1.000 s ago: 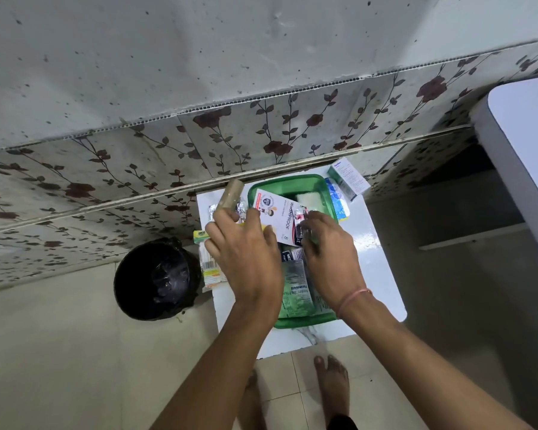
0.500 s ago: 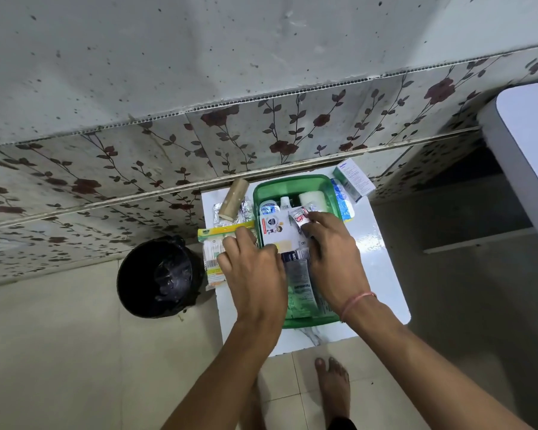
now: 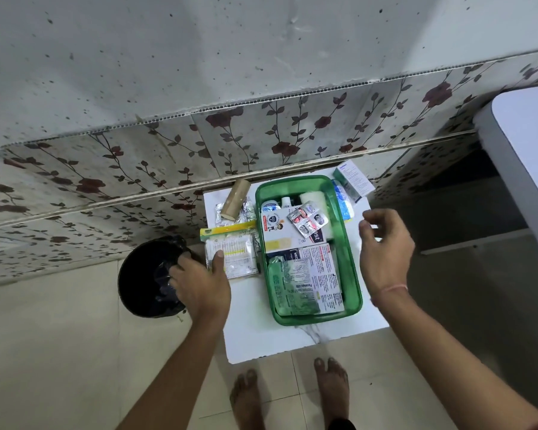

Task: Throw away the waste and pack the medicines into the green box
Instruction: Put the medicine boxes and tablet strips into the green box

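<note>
The green box point(image 3: 352, 268) stands on a small white table point(image 3: 261, 336). Inside it lie a white carton point(image 3: 280, 234), a silver blister strip point(image 3: 308, 220), a green sachet point(image 3: 289, 287), a printed leaflet and small bottles at the far end. My left hand point(image 3: 199, 283) is at the table's left edge, thumb pressed on top of a white packet point(image 3: 238, 257), fingers below the edge. My right hand point(image 3: 385, 246) hovers to the right of the box, fingers loosely curled and apart, holding nothing.
A cardboard roll point(image 3: 236, 200), foil strips point(image 3: 248, 209) and a yellow-green pack point(image 3: 227, 232) lie left of the box. A teal-white carton point(image 3: 353, 181) and a blue packet point(image 3: 343, 204) lie at its far right. A black bin point(image 3: 146, 277) stands left of the table.
Both hands have left the box, where the white carton and blister strip now lie. My left hand moved left onto the white packet; my right hand drew away to the right.
</note>
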